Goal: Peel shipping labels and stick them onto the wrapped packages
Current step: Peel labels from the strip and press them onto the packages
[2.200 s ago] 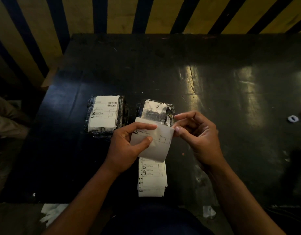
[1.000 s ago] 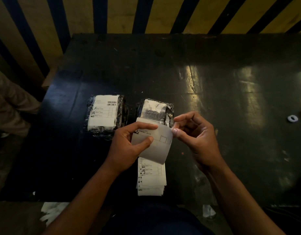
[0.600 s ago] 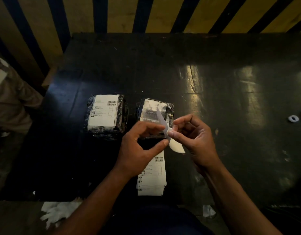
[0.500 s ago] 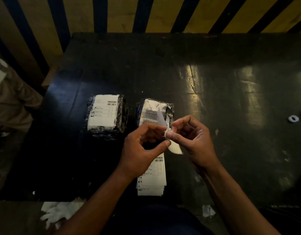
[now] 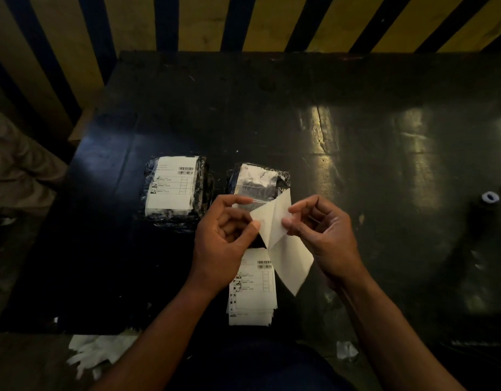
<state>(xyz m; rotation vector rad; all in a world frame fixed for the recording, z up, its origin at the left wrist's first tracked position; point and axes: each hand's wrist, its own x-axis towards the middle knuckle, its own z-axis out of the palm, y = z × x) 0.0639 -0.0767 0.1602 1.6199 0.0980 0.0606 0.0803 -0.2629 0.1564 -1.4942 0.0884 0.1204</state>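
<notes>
pinching a shipping label (image 5: 283,244) between them, the left hand (image 5: 221,244) and right hand (image 5: 325,235) hold it just above the label stack (image 5: 253,289), thumbs and forefingers closed on its split layers. beyond the stack, the unlabelled wrapped package (image 5: 257,182) lies on the black table (image 5: 356,136); the labelled package (image 5: 174,190) sits left of it.

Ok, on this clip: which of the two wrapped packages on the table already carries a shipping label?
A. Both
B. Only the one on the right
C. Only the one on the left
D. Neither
C. The left package has a white barcoded label across its top, while the right package shows only shiny wrap; the label sheet is held between the left hand and the right hand.
</notes>
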